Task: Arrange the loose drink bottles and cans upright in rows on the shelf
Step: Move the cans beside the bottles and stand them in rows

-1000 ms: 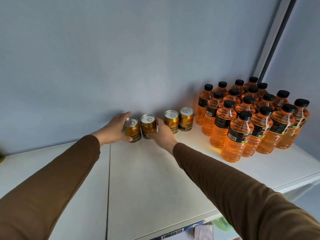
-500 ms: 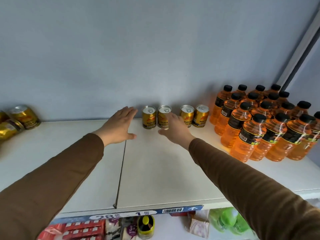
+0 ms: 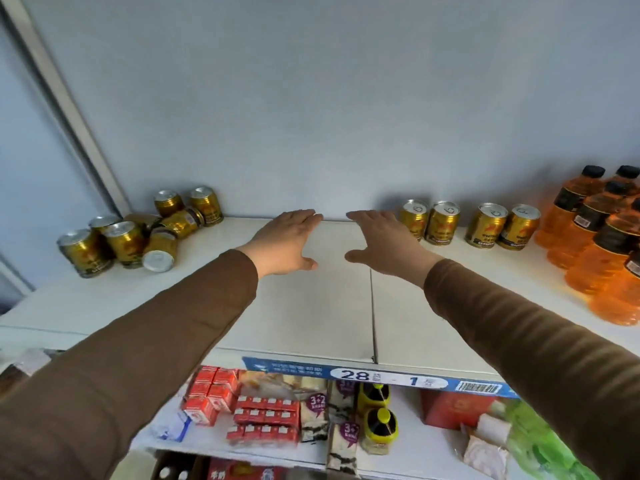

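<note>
Four upright cans (image 3: 469, 225) stand beside right hand's (image 3: 382, 245) straight fingers (image 3: 360, 217).

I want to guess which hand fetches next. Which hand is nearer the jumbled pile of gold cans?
Left. The left hand hovers open just right of the pile of cans; the right hand is farther right, beside the four upright cans.

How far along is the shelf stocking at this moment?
Done: four gold cans stand upright in a row at the back wall, beside the orange bottles already in rows. In hand: nothing; the left hand and right hand hover open over the shelf. Left: the loose cans heaped at the far left, several lying on their sides.
</note>
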`<state>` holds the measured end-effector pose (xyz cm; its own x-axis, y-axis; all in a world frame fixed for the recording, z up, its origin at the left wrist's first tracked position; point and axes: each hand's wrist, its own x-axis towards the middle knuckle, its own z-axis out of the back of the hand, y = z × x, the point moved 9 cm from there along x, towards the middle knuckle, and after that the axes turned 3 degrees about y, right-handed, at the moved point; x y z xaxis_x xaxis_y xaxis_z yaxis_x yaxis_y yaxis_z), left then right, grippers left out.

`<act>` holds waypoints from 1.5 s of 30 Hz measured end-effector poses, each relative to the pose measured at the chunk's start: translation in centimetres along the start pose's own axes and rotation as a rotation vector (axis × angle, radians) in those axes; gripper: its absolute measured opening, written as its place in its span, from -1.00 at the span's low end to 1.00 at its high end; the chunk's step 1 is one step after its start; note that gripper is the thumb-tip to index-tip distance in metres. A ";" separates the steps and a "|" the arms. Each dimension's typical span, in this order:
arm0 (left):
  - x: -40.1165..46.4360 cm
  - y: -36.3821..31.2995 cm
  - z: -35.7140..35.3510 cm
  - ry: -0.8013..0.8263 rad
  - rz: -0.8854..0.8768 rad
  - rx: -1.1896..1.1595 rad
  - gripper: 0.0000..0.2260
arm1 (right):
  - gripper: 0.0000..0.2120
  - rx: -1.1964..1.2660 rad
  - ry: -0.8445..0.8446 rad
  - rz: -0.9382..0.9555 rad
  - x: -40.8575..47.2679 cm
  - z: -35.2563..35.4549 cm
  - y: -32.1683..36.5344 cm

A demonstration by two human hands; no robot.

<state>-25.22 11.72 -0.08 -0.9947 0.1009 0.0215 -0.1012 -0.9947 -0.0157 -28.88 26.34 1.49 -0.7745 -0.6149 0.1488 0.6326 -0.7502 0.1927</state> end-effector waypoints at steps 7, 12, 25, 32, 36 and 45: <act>-6.9 10.7 0.4 0.007 -0.007 0.016 -0.18 | -0.26 0.055 -0.002 -0.008 2.8 -3.4 12.4; -9.9 17.8 0.1 0.026 0.047 -0.008 -0.17 | -0.27 0.095 0.018 0.019 5.2 -5.6 18.7; -13.7 34.6 1.3 0.034 0.157 0.049 -0.06 | -0.31 0.265 0.028 0.043 12.9 -12.1 29.1; -11.9 39.8 -0.2 0.132 0.048 0.181 -0.04 | -0.19 0.349 0.045 -0.157 16.1 -16.9 32.8; -10.8 41.0 -0.8 0.159 -0.035 0.219 -0.09 | -0.11 0.369 0.027 -0.291 17.0 -18.9 34.1; -9.4 41.3 -1.6 0.125 -0.102 0.205 -0.30 | -0.30 0.358 -0.051 -0.407 17.8 -20.8 34.1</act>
<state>-20.08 -30.31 -2.57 -0.9755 0.1894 -0.1116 -0.2076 -0.9608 0.1839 -20.92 -15.24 -9.49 -0.9613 -0.2728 0.0379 0.2463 -0.7899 0.5616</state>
